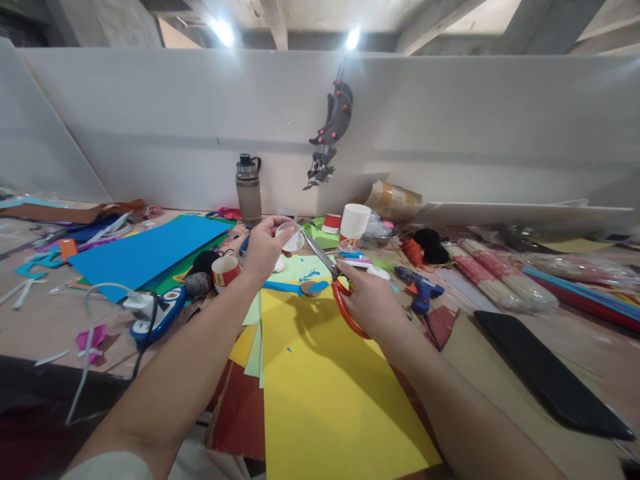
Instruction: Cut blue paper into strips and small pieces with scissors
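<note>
My left hand (264, 248) holds a small white paper cup piece (290, 239) up above the table. My right hand (371, 301) grips red-handled scissors (334, 283), whose blades point up and left and meet the white piece. Both hands hover over a large yellow sheet (325, 387) lying in front of me, with pale green paper (300, 268) and small blue scraps beyond it.
A blue sheet (145, 252), a grey bottle (249, 188), a stack of white cups (355, 221), a blue glue gun (419, 288), bundles of sticks (493, 275), a black slab (545, 373) and yarn balls (200, 273) crowd the table. A white partition wall stands behind.
</note>
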`<state>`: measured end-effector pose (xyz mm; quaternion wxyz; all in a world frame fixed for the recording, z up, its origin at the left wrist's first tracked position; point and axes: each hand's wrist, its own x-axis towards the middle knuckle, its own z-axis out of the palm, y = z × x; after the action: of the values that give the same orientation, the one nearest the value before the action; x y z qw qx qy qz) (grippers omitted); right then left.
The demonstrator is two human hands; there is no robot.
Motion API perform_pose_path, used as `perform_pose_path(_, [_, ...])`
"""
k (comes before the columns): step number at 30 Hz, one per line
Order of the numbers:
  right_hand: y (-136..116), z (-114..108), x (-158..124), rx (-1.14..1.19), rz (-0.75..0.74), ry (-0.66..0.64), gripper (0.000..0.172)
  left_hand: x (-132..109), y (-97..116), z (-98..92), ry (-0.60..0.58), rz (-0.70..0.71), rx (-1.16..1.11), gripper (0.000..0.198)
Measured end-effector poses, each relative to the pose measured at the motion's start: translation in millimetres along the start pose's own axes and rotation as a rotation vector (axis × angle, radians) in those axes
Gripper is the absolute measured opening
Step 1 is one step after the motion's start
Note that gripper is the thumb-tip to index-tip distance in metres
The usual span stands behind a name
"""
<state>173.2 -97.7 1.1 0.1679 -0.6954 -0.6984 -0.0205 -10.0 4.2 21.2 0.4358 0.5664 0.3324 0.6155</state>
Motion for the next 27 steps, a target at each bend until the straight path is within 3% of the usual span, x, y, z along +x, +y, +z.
perform_pose_path(9, [7.5,5.9,1.4,0.135,-0.071,0.034,0.037,8.8,-1.2,-7.1,0.056,-0.116,-0.185,0.031])
perform_pose_path(18, [4.6,1.8,0.5,0.145,-0.08,-0.03,0.036,2.4,1.5,-2.2,-0.015,-0.09,-0.067,0.029])
perform_pose_path(27, [2.6,4.4,1.6,0.082,-0.041,0.038,0.037,0.1,1.7,1.9,-0.046,-0.068,-0.029,0.028])
